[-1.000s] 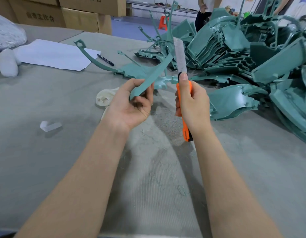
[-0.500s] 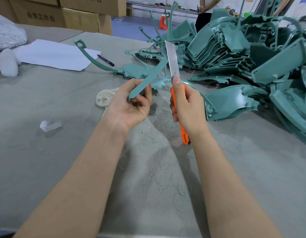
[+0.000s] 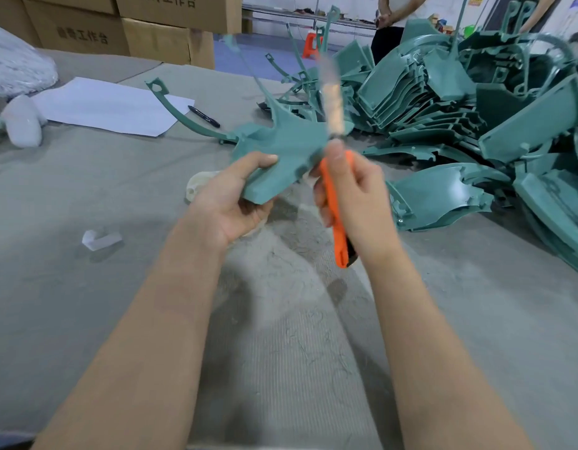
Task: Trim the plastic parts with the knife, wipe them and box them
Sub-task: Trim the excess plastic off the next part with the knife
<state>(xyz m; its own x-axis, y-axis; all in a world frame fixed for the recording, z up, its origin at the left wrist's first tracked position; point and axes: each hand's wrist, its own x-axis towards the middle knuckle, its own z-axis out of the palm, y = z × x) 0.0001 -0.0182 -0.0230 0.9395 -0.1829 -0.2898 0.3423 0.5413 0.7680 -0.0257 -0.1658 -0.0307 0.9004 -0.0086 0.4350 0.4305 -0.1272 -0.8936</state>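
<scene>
My left hand [image 3: 230, 198] grips a teal plastic part [image 3: 281, 154] by its lower end, with the broad face turned toward me and a thin blurred arm rising up behind. My right hand [image 3: 355, 196] holds an orange-handled knife [image 3: 334, 203]. Its blade [image 3: 331, 102] points up, blurred by motion, and lies against the part's right edge. My thumb presses along the handle's top.
A big heap of teal parts [image 3: 476, 102] fills the right side. Another teal part [image 3: 183, 115] lies behind my hands, near a pen [image 3: 203, 116] and white paper [image 3: 109, 107]. A white cloth [image 3: 200, 186] sits under my left hand. Cardboard boxes [image 3: 125, 30] stand at the back.
My left hand has turned the part so its broad face shows instead of its thin edge. The knife has swung upward along the part's right edge and is now blurred.
</scene>
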